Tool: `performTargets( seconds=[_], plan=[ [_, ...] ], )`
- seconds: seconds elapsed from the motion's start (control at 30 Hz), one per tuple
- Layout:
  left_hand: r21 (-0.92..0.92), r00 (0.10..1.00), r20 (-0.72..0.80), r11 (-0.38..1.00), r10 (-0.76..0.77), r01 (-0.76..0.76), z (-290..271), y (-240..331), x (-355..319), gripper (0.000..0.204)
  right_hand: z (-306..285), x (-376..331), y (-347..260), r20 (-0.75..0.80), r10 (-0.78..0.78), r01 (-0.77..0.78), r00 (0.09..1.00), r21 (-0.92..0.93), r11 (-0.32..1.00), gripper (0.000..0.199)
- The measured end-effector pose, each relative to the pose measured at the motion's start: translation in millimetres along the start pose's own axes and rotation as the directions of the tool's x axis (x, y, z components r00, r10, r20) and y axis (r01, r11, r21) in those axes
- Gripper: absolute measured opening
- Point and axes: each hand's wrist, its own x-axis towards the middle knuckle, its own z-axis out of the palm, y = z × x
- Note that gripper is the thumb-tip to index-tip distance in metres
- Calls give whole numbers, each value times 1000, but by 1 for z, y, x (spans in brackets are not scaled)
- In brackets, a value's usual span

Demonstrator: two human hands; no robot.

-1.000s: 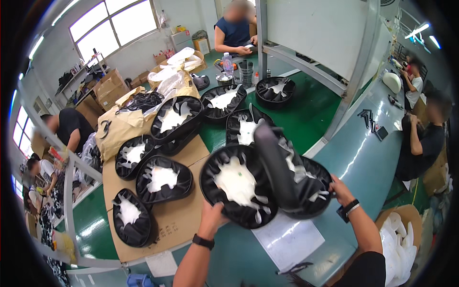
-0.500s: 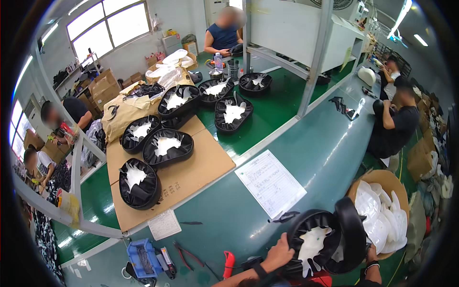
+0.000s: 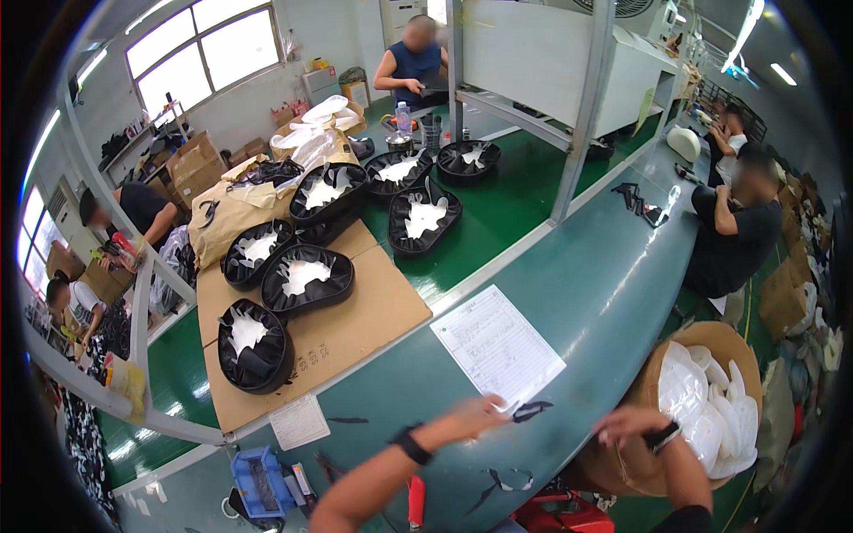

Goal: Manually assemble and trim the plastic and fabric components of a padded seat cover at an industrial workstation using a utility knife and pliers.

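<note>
My left hand (image 3: pixel 475 416) reaches out across the teal conveyor belt (image 3: pixel 604 284) and comes down at the near corner of the printed sheet (image 3: pixel 498 346). The hand is blurred with movement, so I cannot tell whether my fingers are pinching the paper or only lying on it. A small black scrap (image 3: pixel 531 410) sits just beside my fingertips, touching the sheet's near edge.

My right hand (image 3: pixel 626 425) hovers just to the right of the sheet's near corner, over the rim of the round cardboard drum (image 3: pixel 702 333), which is full of white moulded pieces (image 3: pixel 706 413). These fingers look loosely spread and hold nothing that I can see, though they are blurred too.

What could go wrong, as I judge it: the sheet lies flat on a smooth belt, and a quick swipe with my left hand could slide or crease it instead of lifting it. The black scrap could be dragged along or flicked off the belt. My right wrist is close to the drum's rim and could knock it.

My left forearm runs up from the lower edge, wrist with its dark band (image 3: pixel 410 442) turned palm down. My right forearm rises more steeply, wrist bent inward toward the sheet.

Beyond the sheet, black shells with white stuffing (image 3: pixel 306 277) lie on brown cardboard (image 3: pixel 355 320).
</note>
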Motion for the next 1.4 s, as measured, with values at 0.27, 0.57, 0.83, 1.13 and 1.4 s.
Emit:
performTargets(
  seconds=[0.27,0.57,0.83,1.13,1.4],
  plan=[
    [-72,650,-737,978,-185,197,-238,-59,24,59,-238,231,-329,-479,-407,426,778,-73,902,92],
    [33,321,-946,965,-54,261,-402,-99,194,77,-326,524,-435,-801,9,553,598,421,719,114],
    [-502,565,-755,847,-332,-173,-438,-99,266,57,-418,616,-394,-840,-100,703,533,374,604,35],
    [-543,482,-812,727,-328,-420,-550,-77,354,49,-405,551,-359,-720,-79,541,689,439,717,28],
    [-546,525,-809,668,-264,-506,-468,-56,328,38,-374,524,-319,-780,-150,621,608,350,701,30]
  ],
)
